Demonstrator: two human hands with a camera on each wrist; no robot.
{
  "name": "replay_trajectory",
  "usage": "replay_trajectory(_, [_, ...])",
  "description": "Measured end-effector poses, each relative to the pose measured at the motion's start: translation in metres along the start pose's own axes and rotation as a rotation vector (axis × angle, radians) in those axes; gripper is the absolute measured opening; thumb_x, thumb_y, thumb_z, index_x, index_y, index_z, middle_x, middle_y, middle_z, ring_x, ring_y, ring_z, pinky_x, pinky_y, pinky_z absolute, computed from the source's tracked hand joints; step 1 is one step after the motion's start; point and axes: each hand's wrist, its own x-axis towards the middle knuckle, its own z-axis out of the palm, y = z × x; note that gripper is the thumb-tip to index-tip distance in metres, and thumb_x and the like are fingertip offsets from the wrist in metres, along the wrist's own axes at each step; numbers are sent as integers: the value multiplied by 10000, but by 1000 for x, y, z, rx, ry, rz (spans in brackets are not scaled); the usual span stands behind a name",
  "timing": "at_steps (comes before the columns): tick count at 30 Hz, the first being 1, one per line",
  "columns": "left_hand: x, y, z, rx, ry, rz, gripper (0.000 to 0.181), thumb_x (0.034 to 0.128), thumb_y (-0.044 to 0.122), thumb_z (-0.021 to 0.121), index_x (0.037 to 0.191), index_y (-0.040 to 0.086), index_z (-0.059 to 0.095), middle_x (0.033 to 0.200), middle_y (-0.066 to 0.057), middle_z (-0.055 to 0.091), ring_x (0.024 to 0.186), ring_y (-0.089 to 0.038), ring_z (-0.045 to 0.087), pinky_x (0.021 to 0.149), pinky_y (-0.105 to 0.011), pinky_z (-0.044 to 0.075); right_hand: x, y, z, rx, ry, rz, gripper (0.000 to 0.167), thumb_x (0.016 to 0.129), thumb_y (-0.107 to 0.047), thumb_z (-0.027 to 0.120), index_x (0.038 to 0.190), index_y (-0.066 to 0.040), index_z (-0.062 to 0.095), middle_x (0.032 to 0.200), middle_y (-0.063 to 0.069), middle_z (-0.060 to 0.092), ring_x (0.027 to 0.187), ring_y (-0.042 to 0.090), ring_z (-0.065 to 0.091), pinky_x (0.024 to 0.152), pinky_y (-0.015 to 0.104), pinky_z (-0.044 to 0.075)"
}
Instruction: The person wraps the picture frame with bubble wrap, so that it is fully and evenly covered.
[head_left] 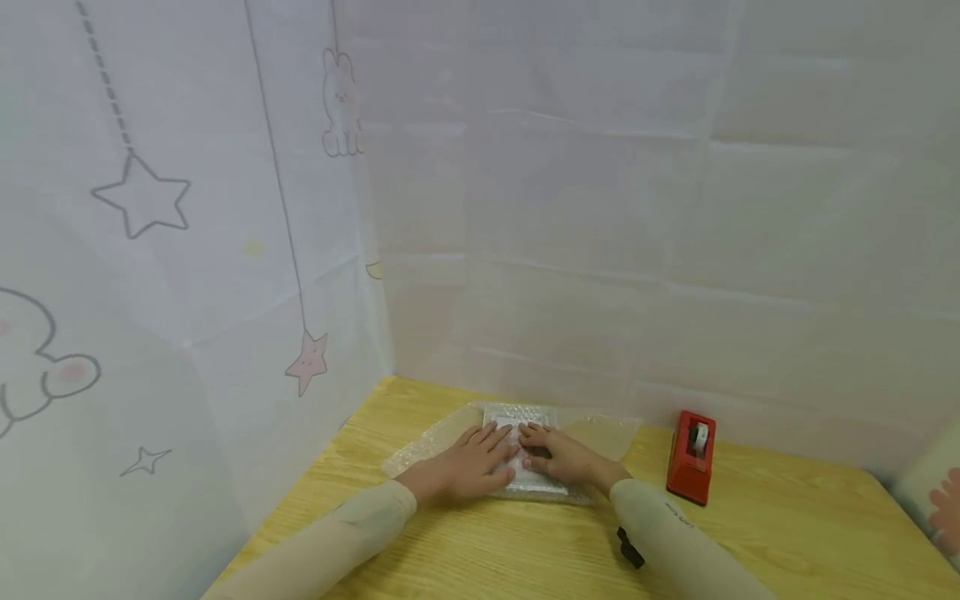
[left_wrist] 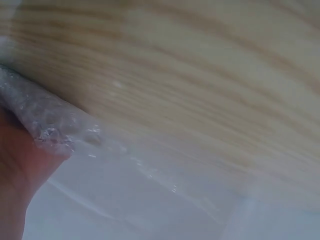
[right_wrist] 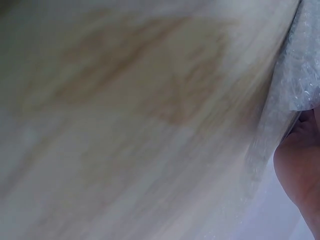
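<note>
A sheet of bubble wrap (head_left: 429,443) lies spread on the table, its ends reaching out left and right. On its middle sits a flat, whitish rectangular item (head_left: 534,481), partly covered by the wrap and by both hands; its kind cannot be told. My left hand (head_left: 471,467) rests on its left side with fingers extended. From the right, my right hand (head_left: 568,457) touches it, fingers slightly bent. Each wrist view catches only part of a hand beside the bubble wrap (left_wrist: 50,117), and the fingertips are hidden there.
A red tape dispenser (head_left: 691,467) with a roll in it stands to the right, near the back wall sheet (head_left: 562,250). The wood-grain table (head_left: 465,550) meets a patterned sheet (head_left: 180,292) along its left side. A small black object (head_left: 630,548) shows beside the right sleeve.
</note>
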Motion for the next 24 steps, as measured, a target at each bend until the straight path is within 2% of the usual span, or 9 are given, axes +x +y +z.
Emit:
replay_trajectory(6, [12,6,1,-106,6,-69,642,1100,460,295,1606,64,292,1675,-159,156,1518,-411,98,1176,-602,101,0,3,0,10,9,-1,542,1050,-248,604,1483,50,471,1610,219,286,1479,475,187,1154,634,155])
replay_trajectory(10, [13,9,-1,-78,-16,-87,637,1100,453,286,1622,89,264,1679,-129,160,1521,-396,102,1176,-597,112,1,5,0,42,36,-2,539,1033,-252,637,1459,50,505,1596,213,324,1477,454,221,1153,618,186])
replay_trajectory(16, [12,11,-3,-21,-26,-80,638,1103,466,249,1627,100,250,1676,-111,178,1518,-383,134,1170,-585,175,2,6,1,71,86,15,491,997,-250,691,1387,31,592,1563,187,399,1470,381,293,1158,545,244])
replay_trajectory(24, [14,10,-2,-40,-58,-111,649,1101,504,244,1634,133,244,1688,-83,146,1531,-345,97,1168,-581,190,0,0,0,61,72,19,483,1012,-221,670,1417,21,567,1545,204,422,1438,387,354,1133,547,303])
